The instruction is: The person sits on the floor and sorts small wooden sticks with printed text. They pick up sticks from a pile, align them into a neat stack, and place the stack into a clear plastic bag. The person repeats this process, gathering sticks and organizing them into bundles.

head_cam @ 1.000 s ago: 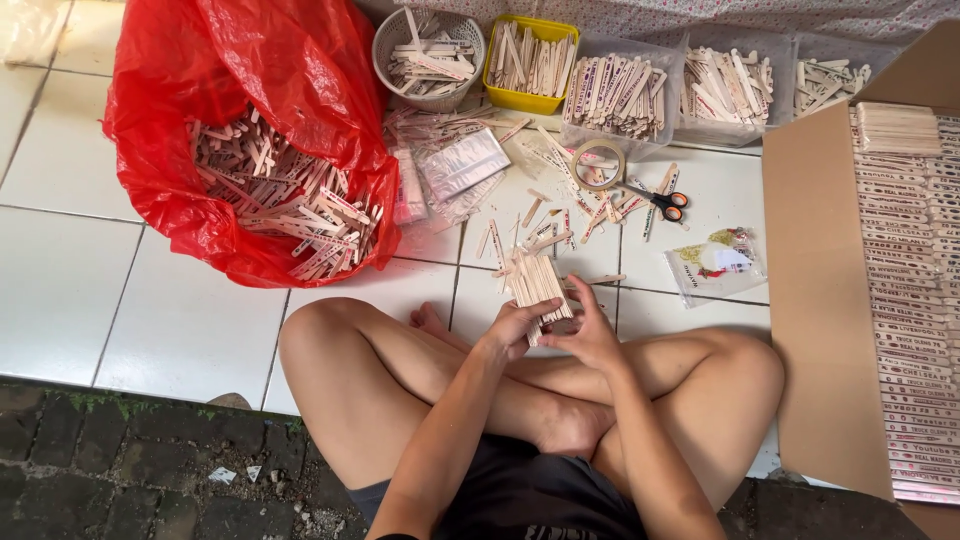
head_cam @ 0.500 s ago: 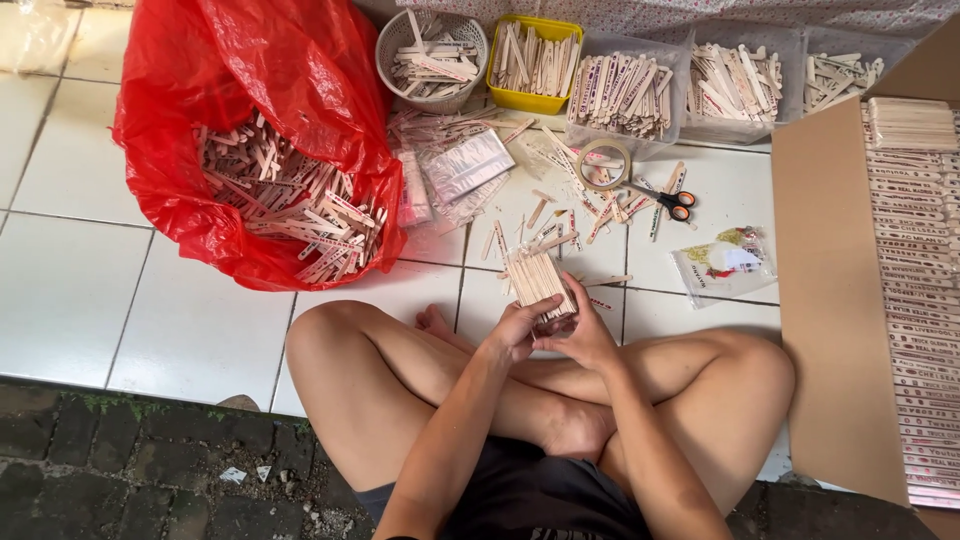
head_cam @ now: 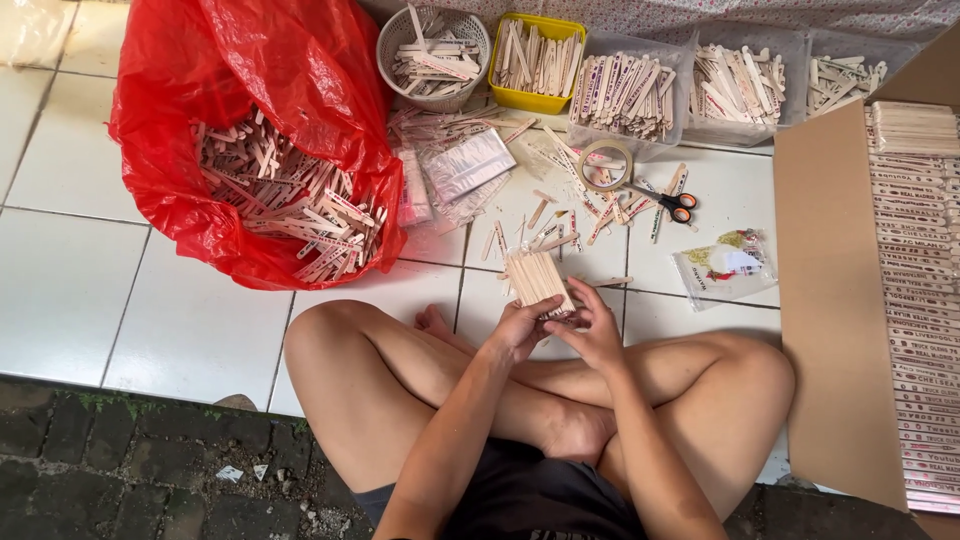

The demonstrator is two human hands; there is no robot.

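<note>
Over my crossed legs, both hands meet on a bundle of flat wooden sticks [head_cam: 538, 280], held just above the white tile floor [head_cam: 150, 300]. My left hand [head_cam: 520, 328] wraps the bundle's near end from the left, fingers closed around it. My right hand [head_cam: 592, 330] grips the same end from the right; its fingertips overlap the sticks, so I can't see the bundle's bottom edge or whether anything binds it.

Far left, a red plastic bag [head_cam: 250, 90] lies open with loose sticks inside; its far part is cut off by the frame. Along the far edge sit a round grey basket [head_cam: 433, 45], a yellow tub [head_cam: 535, 60] and clear tubs, all holding sticks. A tape roll [head_cam: 606, 163] and orange-handled scissors [head_cam: 668, 202] lie among scattered sticks beyond the bundle. On the right, a cardboard box [head_cam: 830, 300] holds stacked stick rows, cropped by the frame. A small clear packet [head_cam: 725, 266] lies beside it, contents unclear.
</note>
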